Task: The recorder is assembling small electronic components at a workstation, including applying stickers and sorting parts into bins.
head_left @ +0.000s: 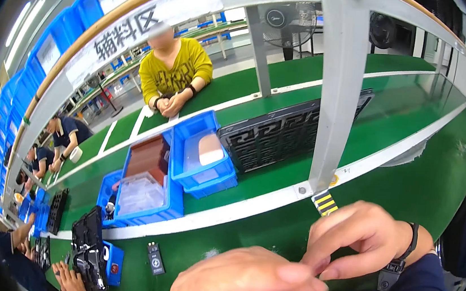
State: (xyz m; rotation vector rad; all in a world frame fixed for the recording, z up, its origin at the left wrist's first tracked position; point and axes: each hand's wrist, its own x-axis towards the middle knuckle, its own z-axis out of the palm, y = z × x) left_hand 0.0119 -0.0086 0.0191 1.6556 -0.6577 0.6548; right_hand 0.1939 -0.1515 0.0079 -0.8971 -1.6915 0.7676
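Both hands meet at the fingertips above the front of the green table. My left hand (239, 277) comes in low at the middle, its thumb and forefinger closed together and pointing right. My right hand (356, 238) is curled, with thumb and forefinger pinched against the left fingertips; a black band circles its wrist. Anything between the fingers is too small or hidden to make out. Left of my hands, a small black rectangular device (156, 258) with a white round lightning mark lies on the table.
A grey metal post (332, 93) and white rail rise just beyond my hands. Behind the rail stand blue bins (201, 153) and a black slotted panel (274, 135). At left, a co-worker's hand (68, 280) touches a black moulded part (89, 247). Opposite sits a person in yellow (176, 68).
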